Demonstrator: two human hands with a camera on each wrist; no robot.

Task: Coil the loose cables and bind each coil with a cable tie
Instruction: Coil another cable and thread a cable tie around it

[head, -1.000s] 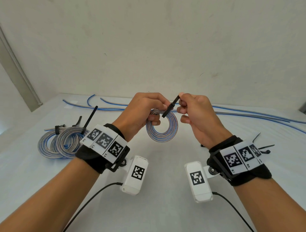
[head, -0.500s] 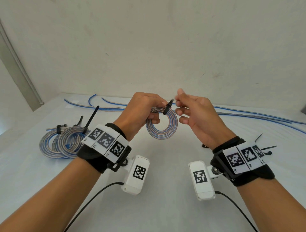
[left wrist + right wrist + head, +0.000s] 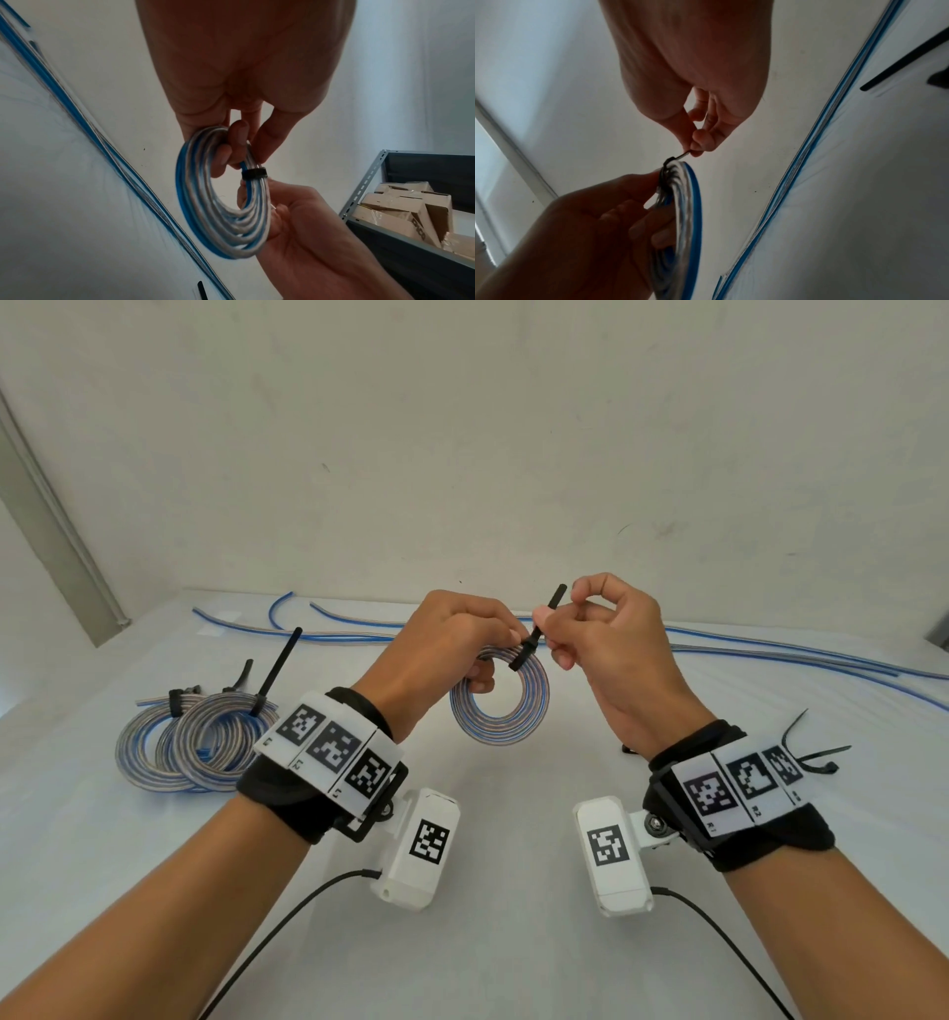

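Observation:
A small coil of blue and silver cable (image 3: 500, 711) hangs in the air over the white table (image 3: 488, 942), held upright. My left hand (image 3: 452, 642) grips its upper left part, fingers through the ring (image 3: 231, 150). A black cable tie (image 3: 536, 634) is wrapped round the coil's top (image 3: 254, 174). My right hand (image 3: 590, 629) pinches the tie's free tail between thumb and fingers (image 3: 695, 150), and the tail sticks up and to the right past the fingers. The tie's band sits tight against the strands in the left wrist view.
Two bound coils (image 3: 200, 752) with black ties lie at the left. Long loose blue and silver cables (image 3: 770, 654) run along the table's far edge by the wall. Spare black ties (image 3: 811, 752) lie at the right. A metal shelf with boxes (image 3: 411, 203) stands beyond.
My right hand let the tail slip, re-pinched it close to the coil, and has drawn it up and to the right, so more tail stands above the fingers. The left hand kept its hold.

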